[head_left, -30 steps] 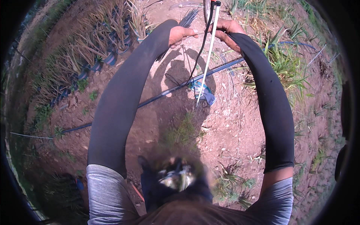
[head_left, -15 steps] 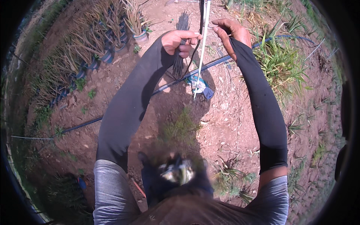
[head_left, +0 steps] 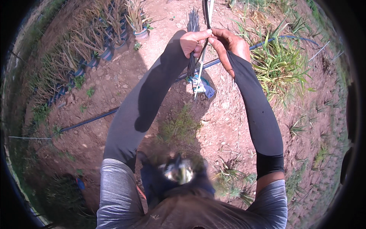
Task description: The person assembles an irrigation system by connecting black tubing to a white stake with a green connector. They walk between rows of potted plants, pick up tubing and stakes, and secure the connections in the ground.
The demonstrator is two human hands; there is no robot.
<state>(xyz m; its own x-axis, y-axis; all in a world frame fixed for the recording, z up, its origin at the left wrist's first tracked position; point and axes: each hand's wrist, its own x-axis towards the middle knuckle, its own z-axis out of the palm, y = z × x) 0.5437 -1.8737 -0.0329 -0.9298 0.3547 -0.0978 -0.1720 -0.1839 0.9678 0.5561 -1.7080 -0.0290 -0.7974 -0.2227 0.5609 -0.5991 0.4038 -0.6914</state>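
Note:
My left hand [head_left: 193,42] is closed round a bundle of thin dark strips [head_left: 193,23] that look like cable ties. Its thumb and forefinger reach to a slim white pole [head_left: 198,82], with a thin black tube [head_left: 206,13] running along it. Across the pole, the fingertips of my right hand [head_left: 230,44] press together against the left fingertips. What they pinch is too small to make out. At the pole's foot lies a crumpled blue-and-white item [head_left: 203,87], perhaps a bag or cloth.
A blue pipe [head_left: 89,124] crosses the reddish soil behind the pole. Rows of potted spiky plants [head_left: 141,33] stand at the far left. Tall green grass [head_left: 280,63] grows at the right, and low plants [head_left: 230,175] sprout near my feet.
My right hand has come in to the left, from apart to touching my left fingertips at the pole. The left hand and its bundle have shifted slightly right.

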